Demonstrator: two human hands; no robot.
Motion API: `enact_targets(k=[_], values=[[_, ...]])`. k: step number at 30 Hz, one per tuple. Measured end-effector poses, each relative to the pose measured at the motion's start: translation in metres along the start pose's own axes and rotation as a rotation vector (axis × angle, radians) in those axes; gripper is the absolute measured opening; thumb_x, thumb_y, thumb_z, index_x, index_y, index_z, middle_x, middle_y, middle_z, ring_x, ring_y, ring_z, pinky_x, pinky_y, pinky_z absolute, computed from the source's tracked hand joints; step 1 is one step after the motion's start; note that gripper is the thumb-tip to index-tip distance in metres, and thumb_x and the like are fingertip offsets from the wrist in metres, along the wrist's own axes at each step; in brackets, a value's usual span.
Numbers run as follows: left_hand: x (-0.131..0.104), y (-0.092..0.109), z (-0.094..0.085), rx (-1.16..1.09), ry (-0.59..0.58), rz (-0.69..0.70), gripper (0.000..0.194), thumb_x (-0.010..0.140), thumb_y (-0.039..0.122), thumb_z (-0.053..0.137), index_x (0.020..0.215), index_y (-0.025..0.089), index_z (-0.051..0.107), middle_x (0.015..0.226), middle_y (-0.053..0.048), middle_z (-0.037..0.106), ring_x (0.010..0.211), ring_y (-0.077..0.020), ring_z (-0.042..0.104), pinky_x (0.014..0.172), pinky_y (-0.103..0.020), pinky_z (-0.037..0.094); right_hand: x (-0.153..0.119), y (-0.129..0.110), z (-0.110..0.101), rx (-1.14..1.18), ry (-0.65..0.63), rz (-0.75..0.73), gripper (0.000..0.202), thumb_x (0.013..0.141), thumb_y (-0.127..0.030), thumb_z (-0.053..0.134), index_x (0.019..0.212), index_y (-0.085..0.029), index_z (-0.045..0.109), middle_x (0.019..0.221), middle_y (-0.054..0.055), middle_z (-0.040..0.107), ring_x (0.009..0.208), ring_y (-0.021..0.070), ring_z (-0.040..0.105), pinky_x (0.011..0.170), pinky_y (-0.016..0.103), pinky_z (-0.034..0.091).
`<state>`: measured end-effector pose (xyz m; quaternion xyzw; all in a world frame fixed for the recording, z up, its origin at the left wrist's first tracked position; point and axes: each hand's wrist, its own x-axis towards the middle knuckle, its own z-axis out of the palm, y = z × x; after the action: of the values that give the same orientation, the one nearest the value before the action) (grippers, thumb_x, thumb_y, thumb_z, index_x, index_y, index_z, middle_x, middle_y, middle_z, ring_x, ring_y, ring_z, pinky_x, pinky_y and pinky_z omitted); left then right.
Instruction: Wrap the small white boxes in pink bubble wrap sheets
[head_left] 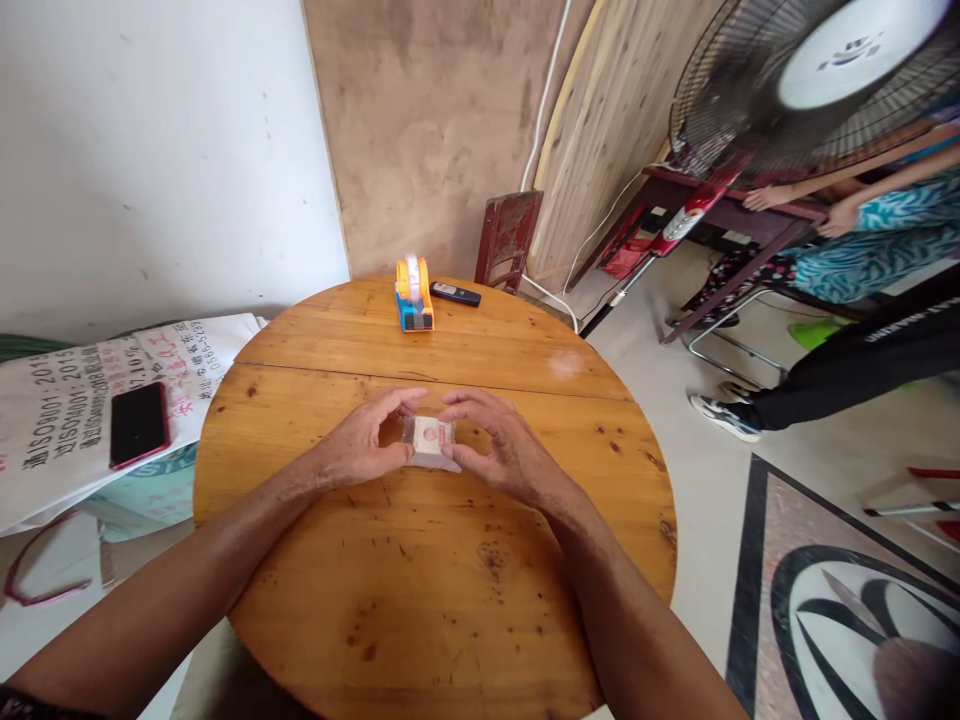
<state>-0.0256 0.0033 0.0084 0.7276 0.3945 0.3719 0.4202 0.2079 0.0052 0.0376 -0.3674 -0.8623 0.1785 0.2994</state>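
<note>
One small white box [433,440] with red print lies on the round wooden desk [442,600], between the two hands; it appears closed, so its contents are hidden. The left hand [365,438] arches at its left side, thumb touching the near left corner, fingers curved beyond the far edge. The right hand [506,448] mirrors it, thumb at the near right corner, fingers bent over the far right. In each hand thumb and fingers stand parted around the box; I cannot tell whether the fingertips press on it or merely hover.

Farther back on the desk stands one orange-and-blue tape dispenser [406,312] bearing one roll of tape [412,275], with one dark remote control [456,294] just beside it, to the right. Left of the desk, one phone [140,425] with a red edge lies on a white printed sack [196,357], whose contents do not show. One fan [862,55] stands at the right.
</note>
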Motion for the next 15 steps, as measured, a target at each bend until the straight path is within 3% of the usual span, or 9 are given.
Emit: enact_targets(k=[7, 12, 15], values=[[0.0006, 0.0004, -0.0025, 0.079, 0.028, 0.058, 0.062, 0.075, 0.022, 0.063, 0.136, 0.019, 0.049, 0.134, -0.013, 0.058, 0.126, -0.0301, 0.053, 0.109, -0.05, 0.04, 0.0001, 0.0031, -0.0016, 0.025, 0.015, 0.016, 0.013, 0.086, -0.027, 0.065, 0.099, -0.023, 0.067, 0.121, 0.009, 0.065, 0.114, 0.024, 0.062, 0.098, 0.042, 0.045], [0.0006, -0.0021, -0.0008, 0.096, 0.019, 0.043, 0.066, 0.074, 0.026, 0.065, 0.137, 0.019, 0.048, 0.136, -0.015, 0.057, 0.124, -0.0319, 0.054, 0.107, -0.053, 0.041, -0.0009, 0.0023, -0.0013, 0.024, -0.098, 0.016, 0.053, 0.08, -0.034, 0.073, 0.128, -0.025, 0.053, 0.132, 0.009, 0.061, 0.123, 0.0265, 0.056, 0.102, 0.045, 0.042], [0.0006, -0.0022, 0.0006, 0.087, 0.024, 0.033, 0.068, 0.073, 0.027, 0.066, 0.138, 0.018, 0.047, 0.135, -0.015, 0.056, 0.125, -0.0321, 0.053, 0.107, -0.052, 0.041, -0.001, 0.0011, 0.0022, 0.019, -0.135, -0.006, 0.065, 0.079, -0.033, 0.074, 0.137, -0.027, 0.046, 0.134, 0.008, 0.06, 0.122, 0.027, 0.056, 0.101, 0.045, 0.043]])
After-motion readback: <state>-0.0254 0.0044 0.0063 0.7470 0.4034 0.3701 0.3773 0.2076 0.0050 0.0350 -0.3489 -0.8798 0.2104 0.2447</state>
